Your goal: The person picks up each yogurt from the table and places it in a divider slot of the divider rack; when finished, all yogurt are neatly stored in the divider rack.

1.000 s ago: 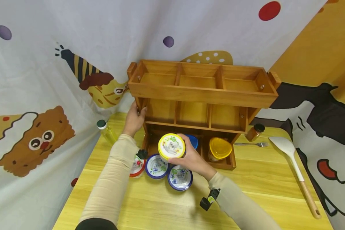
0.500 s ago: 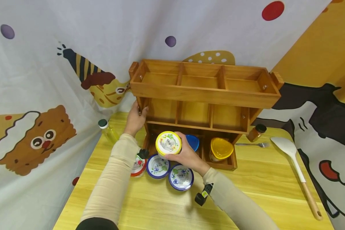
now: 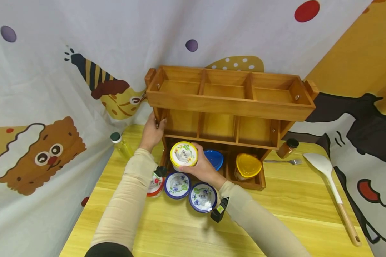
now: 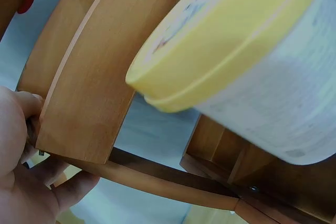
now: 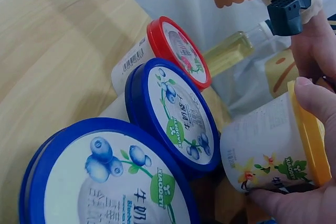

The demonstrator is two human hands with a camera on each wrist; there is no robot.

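Observation:
My left hand (image 3: pixel 152 132) grips the left side post of the wooden shelf rack (image 3: pixel 228 103); in the left wrist view its fingers (image 4: pixel 76 188) wrap that post. A yellow-lidded tub (image 3: pixel 183 154) is held by my right hand (image 3: pixel 203 167), above the left part of the bottom tray. The right wrist view shows thumb and fingers around this tub (image 5: pixel 268 148), lid side tilted away. In front of the tray stand two blue-lidded tubs (image 3: pixel 177 185) (image 3: pixel 203 197) and a red-lidded tub (image 3: pixel 155 185), partly hidden by my left sleeve.
The bottom tray holds a blue-lidded container (image 3: pixel 214 159) and a yellow-lidded one (image 3: pixel 248 166). Left of the rack is a green-capped bottle (image 3: pixel 121 145). To its right are a dark-lidded jar (image 3: pixel 287 148), a fork (image 3: pixel 283 162) and a white spatula (image 3: pixel 332 192) with a wooden handle. Patterned cloth hangs behind.
My right hand has moved left and slightly toward the rack with the yellow-lidded tub, uncovering more of the blue-lidded container. My left hand keeps its grip on the post.

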